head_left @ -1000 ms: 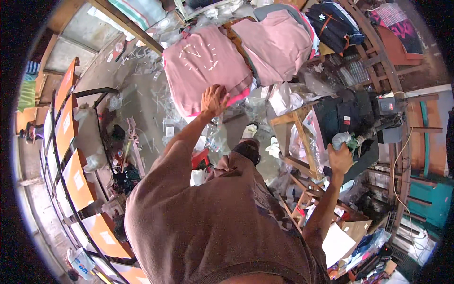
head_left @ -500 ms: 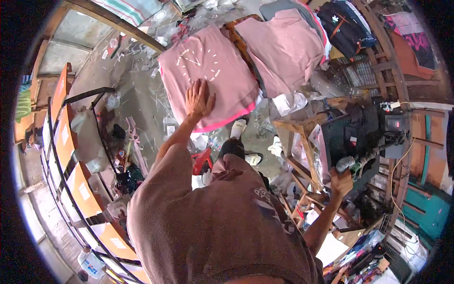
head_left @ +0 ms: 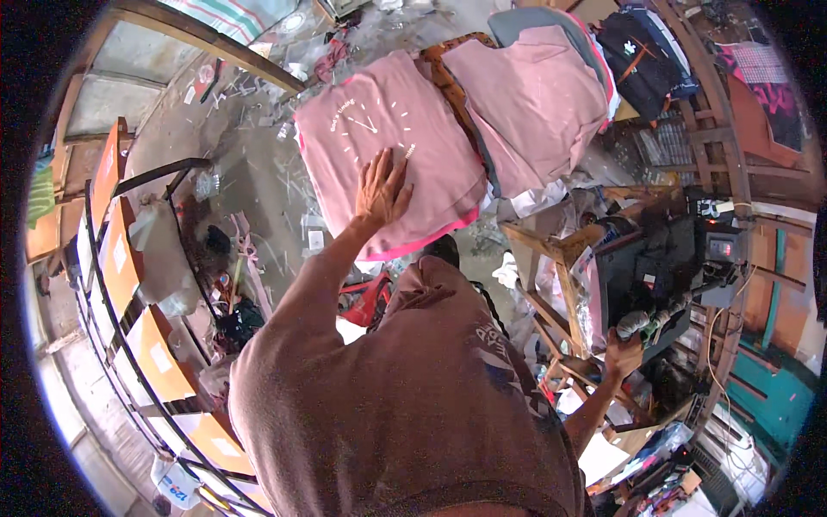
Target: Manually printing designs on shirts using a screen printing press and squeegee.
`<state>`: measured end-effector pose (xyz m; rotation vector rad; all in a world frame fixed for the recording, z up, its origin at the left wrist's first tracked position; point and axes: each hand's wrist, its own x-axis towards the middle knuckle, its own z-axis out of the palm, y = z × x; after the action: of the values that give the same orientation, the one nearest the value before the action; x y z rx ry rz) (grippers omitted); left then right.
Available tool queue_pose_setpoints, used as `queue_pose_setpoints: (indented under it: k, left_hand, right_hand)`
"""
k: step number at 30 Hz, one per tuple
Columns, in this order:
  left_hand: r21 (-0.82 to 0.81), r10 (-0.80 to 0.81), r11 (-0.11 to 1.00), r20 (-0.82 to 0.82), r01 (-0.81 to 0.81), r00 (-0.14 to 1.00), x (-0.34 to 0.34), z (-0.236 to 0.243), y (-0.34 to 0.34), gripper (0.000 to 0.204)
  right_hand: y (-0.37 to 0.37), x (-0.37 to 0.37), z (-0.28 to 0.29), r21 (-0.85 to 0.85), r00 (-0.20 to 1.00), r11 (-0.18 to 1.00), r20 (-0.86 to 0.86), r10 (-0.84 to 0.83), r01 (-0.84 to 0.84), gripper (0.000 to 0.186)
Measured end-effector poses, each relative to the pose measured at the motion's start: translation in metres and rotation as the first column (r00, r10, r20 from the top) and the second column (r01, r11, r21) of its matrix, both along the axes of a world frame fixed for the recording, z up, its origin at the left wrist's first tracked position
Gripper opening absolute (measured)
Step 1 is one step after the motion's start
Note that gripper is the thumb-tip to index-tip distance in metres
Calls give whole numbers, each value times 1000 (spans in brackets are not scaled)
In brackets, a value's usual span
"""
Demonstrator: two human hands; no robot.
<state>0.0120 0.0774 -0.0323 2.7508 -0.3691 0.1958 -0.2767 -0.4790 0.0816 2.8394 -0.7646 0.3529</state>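
Observation:
My left hand (head_left: 382,191) lies flat with its fingers slightly spread on a pink shirt (head_left: 422,146) bearing a white clock-like print, on top of a stack of garments with a bright pink edge. To the right, my right hand (head_left: 624,351) is wrapped round the grey padded end of a lever handle (head_left: 633,322). That lever reaches over a dark flat machine, apparently a heat press (head_left: 624,271), on a wooden stand (head_left: 562,250). Beside the first stack lies another pink garment (head_left: 538,103), on a second pile.
Dark folded clothes (head_left: 637,53) lie at the far right. A black metal frame (head_left: 103,293) with orange and white panels curves along the left. Plastic scraps and paper litter the floor (head_left: 258,164). A red plastic stool (head_left: 369,297) stands near my body. A control box (head_left: 722,247) adjoins the machine.
My left hand stays on the pink shirt, and my right hand keeps hold of the lever. The view has shifted slightly, and my body covers the foot area more.

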Motion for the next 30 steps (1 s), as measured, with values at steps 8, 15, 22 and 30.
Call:
queue_pose_setpoints:
  k: [8,15,22,30]
  left_hand:
    - [135,299,944,28,-300,954,69,-27,75,68]
    - [297,367,882,54,-365,929,87,-9,100,60]
    - [254,365,890,99,-378,926,85,-9,104,57]
    - [317,311,893,75,-318,947,107,-9,98,55]
  right_hand:
    - [27,28,34,243,988,958,-69,-141,153,45]
    - [32,27,33,190,994,976,-15,-105,106,44]
    - [28,23,28,133,995,987,-37,-89,93,44]
    - [23,24,29,135,999,990,-16,-49,51,41]
